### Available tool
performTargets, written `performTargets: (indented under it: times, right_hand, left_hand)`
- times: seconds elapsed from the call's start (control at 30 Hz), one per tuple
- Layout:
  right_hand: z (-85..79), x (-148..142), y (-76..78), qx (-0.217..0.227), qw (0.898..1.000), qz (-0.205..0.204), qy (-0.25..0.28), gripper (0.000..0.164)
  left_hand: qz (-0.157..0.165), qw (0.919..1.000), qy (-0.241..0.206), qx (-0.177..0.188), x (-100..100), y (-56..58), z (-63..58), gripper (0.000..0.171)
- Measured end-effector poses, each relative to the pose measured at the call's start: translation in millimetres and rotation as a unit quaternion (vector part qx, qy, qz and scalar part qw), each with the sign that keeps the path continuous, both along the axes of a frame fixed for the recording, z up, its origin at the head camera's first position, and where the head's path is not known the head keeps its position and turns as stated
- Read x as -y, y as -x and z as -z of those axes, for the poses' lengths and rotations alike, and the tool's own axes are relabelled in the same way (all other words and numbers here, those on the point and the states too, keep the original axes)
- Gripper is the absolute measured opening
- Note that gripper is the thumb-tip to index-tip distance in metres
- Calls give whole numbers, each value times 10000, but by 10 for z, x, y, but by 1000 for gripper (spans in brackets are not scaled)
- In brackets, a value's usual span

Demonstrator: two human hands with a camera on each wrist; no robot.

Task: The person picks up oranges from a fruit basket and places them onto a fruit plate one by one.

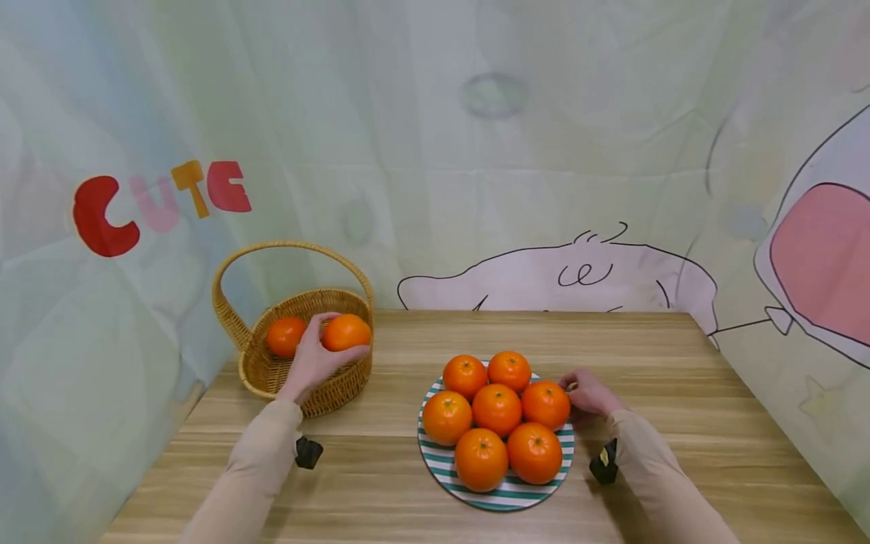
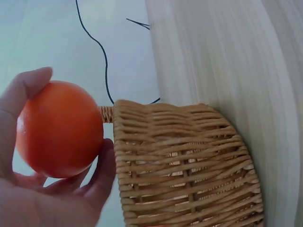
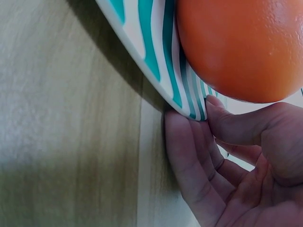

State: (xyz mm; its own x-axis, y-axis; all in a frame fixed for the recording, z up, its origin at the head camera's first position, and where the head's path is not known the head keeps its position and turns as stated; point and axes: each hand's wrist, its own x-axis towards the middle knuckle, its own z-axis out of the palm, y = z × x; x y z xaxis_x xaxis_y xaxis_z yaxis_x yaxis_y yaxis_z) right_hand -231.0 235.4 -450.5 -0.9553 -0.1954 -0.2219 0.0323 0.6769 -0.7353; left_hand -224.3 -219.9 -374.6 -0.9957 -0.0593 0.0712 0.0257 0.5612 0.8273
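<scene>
My left hand [image 1: 314, 364] grips an orange [image 1: 347, 332] at the right side of the wicker basket [image 1: 340, 394], just above its opening. In the left wrist view the thumb and fingers curl round that orange [image 2: 61, 130], beside the basket's woven wall [image 2: 184, 165]. A second orange [image 1: 284, 337] lies inside the basket. On the right, a plate with green and white stripes [image 1: 499, 502] bears several oranges [image 1: 497, 410]. My right hand [image 1: 591, 394] pinches its right rim between thumb and fingers, close under an orange [image 3: 246, 42] in the right wrist view.
A tall looped handle [image 1: 292, 244] arches over the basket. Both things stand on a wooden table [image 1: 381, 491]. Behind and at the sides hangs a printed curtain [image 1: 435, 151] with letters and cartoon drawings. Dark wrist mounts [image 1: 309, 452] sit at both cuffs.
</scene>
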Motion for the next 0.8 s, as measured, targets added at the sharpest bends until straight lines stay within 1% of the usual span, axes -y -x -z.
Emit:
performTargets:
  times: [0.13,0.27,0.4,0.57,0.63,0.8]
  right_hand:
    - [7,-9,0,-57,10000,32,52,15]
    - [6,-3,0,50,9999,116,102,16]
    - [-7,9,8,103,9999,129,-8,16]
    - [-14,23,4,159,9998,142,-26,16]
    - [-16,25,-1,115,9998,128,-53,16]
    - [-14,27,-6,158,9997,184,61,16]
  left_hand:
    - [-1,9995,-292,-71,-64,-31,22,85]
    - [165,9986,-477,-136,-165,-66,26,84]
    - [312,9985,-415,-170,-272,-98,19,82]
    - [570,9976,-254,-313,-384,-91,39,82]
    - [690,9965,-286,-365,-425,-80,57,82]
    - [840,9948,-358,-452,-523,-59,97,80]
